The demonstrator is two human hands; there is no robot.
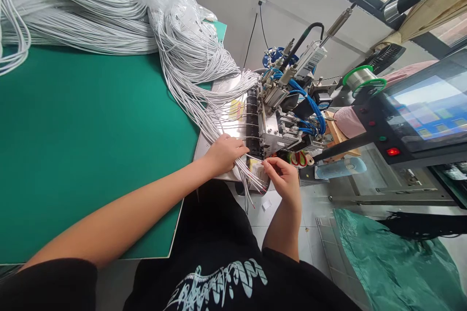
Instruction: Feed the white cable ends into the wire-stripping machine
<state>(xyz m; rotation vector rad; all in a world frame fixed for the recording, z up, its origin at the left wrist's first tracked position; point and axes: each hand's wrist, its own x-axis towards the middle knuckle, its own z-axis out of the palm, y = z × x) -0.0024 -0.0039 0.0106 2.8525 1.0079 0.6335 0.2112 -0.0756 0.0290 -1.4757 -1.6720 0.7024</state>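
My left hand (226, 154) is closed around a bundle of thin white cables (245, 174), whose reddish-tipped ends hang past the metal plate's edge. With thumb and forefinger, my right hand (282, 175) pinches the end of one white cable that stretches across from the left hand. Just beyond both hands stands a machine (272, 129) with metal blocks, cylinders and blue air hoses. Along its near side runs a black slotted strip (252, 121), and several single white cables lead into it. More cables run back from the left hand to a large pile (189, 53).
A green-topped table (91, 131) fills the left side, with plastic-wrapped cable bundles (91, 14) at its back. On the right are a control screen (430, 107) with a lit red button, a solder wire spool (364, 80), a blue bottle (341, 168) and a green sheet (397, 262).
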